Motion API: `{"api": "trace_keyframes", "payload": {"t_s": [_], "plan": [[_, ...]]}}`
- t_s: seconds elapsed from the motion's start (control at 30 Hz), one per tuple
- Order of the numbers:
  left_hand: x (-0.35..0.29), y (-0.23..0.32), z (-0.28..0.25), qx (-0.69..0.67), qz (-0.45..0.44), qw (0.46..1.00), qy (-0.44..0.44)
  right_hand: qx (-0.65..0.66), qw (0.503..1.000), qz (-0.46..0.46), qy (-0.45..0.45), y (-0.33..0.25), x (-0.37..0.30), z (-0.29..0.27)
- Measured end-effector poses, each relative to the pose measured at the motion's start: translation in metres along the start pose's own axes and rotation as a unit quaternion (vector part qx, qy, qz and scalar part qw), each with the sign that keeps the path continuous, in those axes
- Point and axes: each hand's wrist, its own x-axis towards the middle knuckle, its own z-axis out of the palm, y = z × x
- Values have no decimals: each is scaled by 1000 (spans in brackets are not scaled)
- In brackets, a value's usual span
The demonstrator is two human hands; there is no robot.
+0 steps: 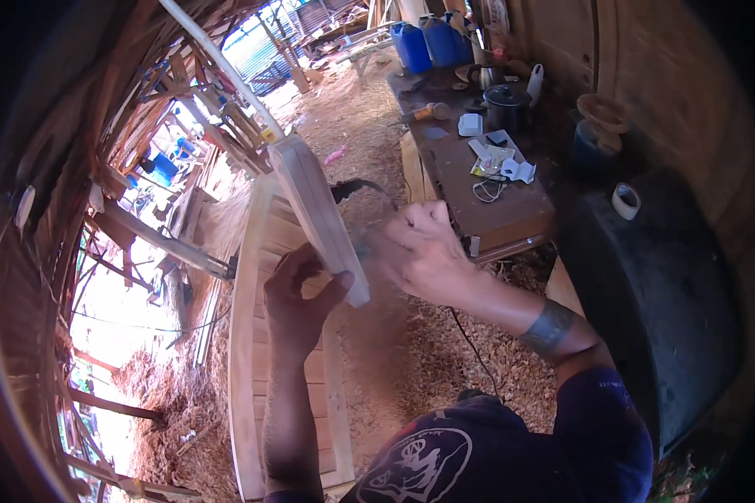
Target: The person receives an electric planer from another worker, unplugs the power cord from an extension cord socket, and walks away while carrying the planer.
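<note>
My left hand [298, 289] grips the lower end of a pale wooden piece [315, 201], thumb on the near side and fingers behind. The piece is long, narrow and round-cornered, and it is held up at a tilt. Just right of it, my right hand [419, 251] is closed with the knuckles up. What its fingers hold is hidden and blurred; a small dark patch shows beside them. Below the left hand lies a slatted wooden panel [264, 335] with a pale frame. A brown blur hangs in the air under the right hand.
A brown table [495, 210] on the right bears a black pot [507, 105], opened packets [499, 163] and blue jugs [411, 46]. A roll of tape [626, 201] lies on a dark surface. Wood shavings [428, 344] cover the floor; a thin cable [474, 348] crosses them.
</note>
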Motion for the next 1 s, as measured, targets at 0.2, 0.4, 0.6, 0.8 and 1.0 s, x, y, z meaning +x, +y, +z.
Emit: {"api": "trace_keyframes", "payload": {"t_s": [0.2, 0.4, 0.6, 0.8, 1.0], "plan": [[-8, 8, -2, -1, 7, 1000, 0, -28, 999, -44, -7, 5, -1, 4], [-10, 10, 4, 46, 48, 998, -2, -33, 999, -16, 12, 2, -5, 0], [-8, 22, 0, -31, -11, 999, 22, -39, 998, -56, 2, 0, 4, -3], [-9, 32, -16, 14, -41, 999, -7, 31, 996, -43, -65, -5, 23, -31], [-14, 41, -23, 21, -55, 998, -27, 27, 995, 98, 18, 35, 36, -74]]}}
